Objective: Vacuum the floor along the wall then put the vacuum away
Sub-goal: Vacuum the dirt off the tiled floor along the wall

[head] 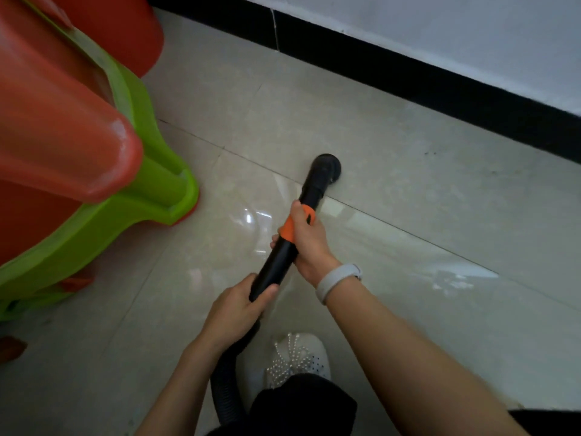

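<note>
While both hands are on the vacuum wand, the grips are pretty different. The right hand sits further down the tube, fingers wrapped around the orange collar, thumb lying along the top of it and pointing toward the nozzle. That wrist has a pale grey band on it, and the forearm comes in long and fairly straight from the lower right corner. The left hand is clamped around the upper end of the wand, right where the rigid tube meets the ribbed black hose, thumb pressed over the top of the tube. Its forearm comes up from the bottom edge, more upright in the frame than the other one.

The wand angles away from the person, tilted up and to the right, and the round black nozzle is down on the beige tiled floor, sitting right on a grout line. It's near the black baseboard but not touching it, there's a strip of tile between them. Above the baseboard is the white wall.

The hose curls down past a white shoe with beaded trim at the bottom. Off to the left is a big orange and green plastic slide thing, well apart from the nozzle.
</note>
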Action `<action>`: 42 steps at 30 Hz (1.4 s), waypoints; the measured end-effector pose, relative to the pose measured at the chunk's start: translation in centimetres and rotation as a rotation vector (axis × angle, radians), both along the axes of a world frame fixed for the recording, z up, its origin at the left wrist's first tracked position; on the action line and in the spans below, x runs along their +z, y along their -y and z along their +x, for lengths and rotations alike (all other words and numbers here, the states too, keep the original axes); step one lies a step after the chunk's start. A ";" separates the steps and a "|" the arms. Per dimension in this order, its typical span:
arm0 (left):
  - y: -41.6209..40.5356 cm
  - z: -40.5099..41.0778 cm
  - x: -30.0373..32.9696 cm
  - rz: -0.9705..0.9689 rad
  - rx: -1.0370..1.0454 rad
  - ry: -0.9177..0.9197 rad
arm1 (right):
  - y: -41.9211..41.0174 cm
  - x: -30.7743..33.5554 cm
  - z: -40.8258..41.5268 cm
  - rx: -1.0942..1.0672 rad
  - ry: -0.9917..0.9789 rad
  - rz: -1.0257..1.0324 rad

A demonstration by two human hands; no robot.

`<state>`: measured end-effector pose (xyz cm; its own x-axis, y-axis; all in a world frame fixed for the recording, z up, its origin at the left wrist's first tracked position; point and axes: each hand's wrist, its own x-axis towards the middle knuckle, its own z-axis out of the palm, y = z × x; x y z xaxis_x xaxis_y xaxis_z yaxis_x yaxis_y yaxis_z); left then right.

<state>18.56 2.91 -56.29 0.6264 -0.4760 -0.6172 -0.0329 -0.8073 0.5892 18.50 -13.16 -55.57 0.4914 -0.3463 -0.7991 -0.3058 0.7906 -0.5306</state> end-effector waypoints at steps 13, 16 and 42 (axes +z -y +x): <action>-1.9 -3.3 1.7 0.105 -0.082 0.042 | -2.7 -0.1 -4.1 -0.023 0.050 0.040; -4.6 -4.2 1.7 0.059 0.134 0.006 | -5.2 0.3 -2.0 0.181 0.040 0.110; -8.8 -6.4 3.5 0.124 0.444 0.121 | -10.9 0.4 -0.2 0.400 0.065 0.200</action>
<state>12.18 11.69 -52.79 0.8234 -0.0738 -0.5627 0.2687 -0.8227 0.5010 18.28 -2.22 -55.20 0.6062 0.0392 -0.7943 -0.5795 0.7058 -0.4075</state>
